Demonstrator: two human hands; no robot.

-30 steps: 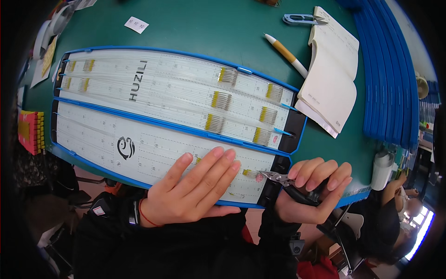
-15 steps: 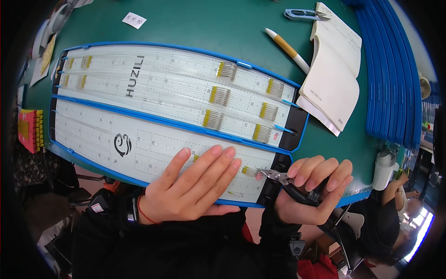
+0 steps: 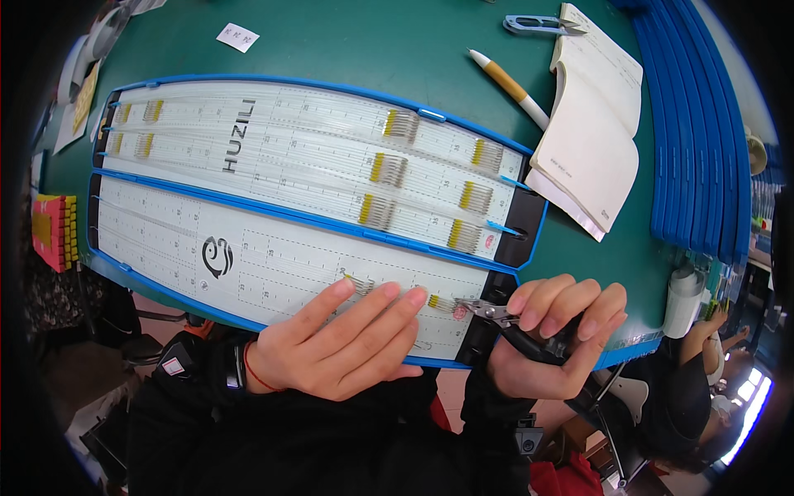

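Note:
A long blue case (image 3: pixel 389 240) lies unfolded on the table, its two white panels strung with fine clear lines. My left hand (image 3: pixel 331 347) rests on the near panel with fingers stretched out, next to a small row of yellow-ended fishing hooks (image 3: pixel 362 285). In my right hand (image 3: pixel 571 318) is a pair of small pliers (image 3: pixel 521 337) with dark handles. Their metal tips touch or hover over another hook bundle (image 3: pixel 442 303) at the panel's right end; which, I cannot tell. Several more hook bundles (image 3: pixel 389 169) sit on the far panel.
An open notebook (image 3: pixel 587 157), a pen (image 3: pixel 506 87) and light-blue thread snips (image 3: pixel 538 26) lie beyond the case. Blue cases (image 3: pixel 695 132) are stacked at the right. A small white label (image 3: pixel 237 37) lies at the back. People sit at the far right.
My left hand has slid slightly, its fingertips now lower, showing more of the hooks beside them. My right hand and the pliers are nearly unmoved.

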